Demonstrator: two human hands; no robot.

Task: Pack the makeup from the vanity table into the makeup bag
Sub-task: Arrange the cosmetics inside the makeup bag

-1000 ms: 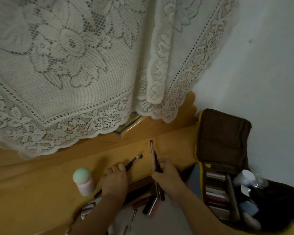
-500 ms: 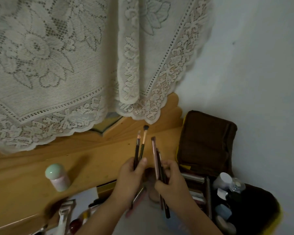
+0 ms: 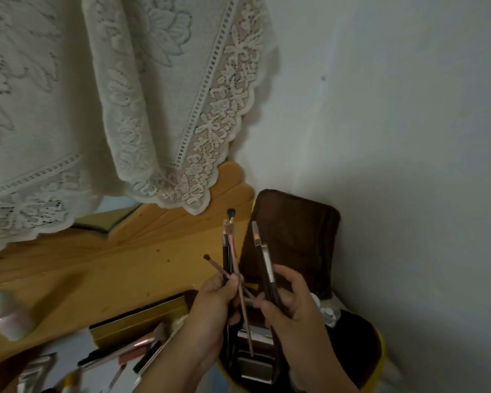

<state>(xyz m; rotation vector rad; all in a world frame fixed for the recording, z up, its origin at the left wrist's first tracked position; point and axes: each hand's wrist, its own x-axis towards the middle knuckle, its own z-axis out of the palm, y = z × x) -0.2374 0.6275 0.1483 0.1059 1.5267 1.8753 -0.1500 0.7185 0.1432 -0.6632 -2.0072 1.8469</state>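
Left grip [image 3: 213, 302]: fingers curled round a bundle of slim makeup brushes [image 3: 229, 251], held near upright with the bristle ends pointing up; one pink-handled brush [image 3: 214, 265] splays out to the left of the bundle, and another pink handle runs down below the hand toward the bag. Right grip [image 3: 291, 304]: fingers and thumb pinch a second set of thin brushes and pencils [image 3: 262, 256], also near upright and tilted slightly left at the top. Both hands are close together, just above the open makeup bag [image 3: 360, 336], which stands at the right end of the wooden worktop [image 3: 97, 273] against the white wall [image 3: 394, 123]. Its dark brown lid [image 3: 295, 231] is raised behind the hands, and its rim shows yellow trim. Inside the bag, flat compacts [image 3: 253, 364] stand in slots below the hands, and small white containers [image 3: 328, 313] sit to the right of the right hand. Loose items remaining on the worktop: a gold flat case [image 3: 139, 321], a scatter of brushes and pencils [image 3: 142, 350] at the lower left, and a pink jar with a pale green cap [image 3: 6, 313] at the far left, blurred. White lace cloth [image 3: 125, 95] hangs over the upper part of the vanity; a mirror edge [image 3: 108, 219] shows beneath its hem.
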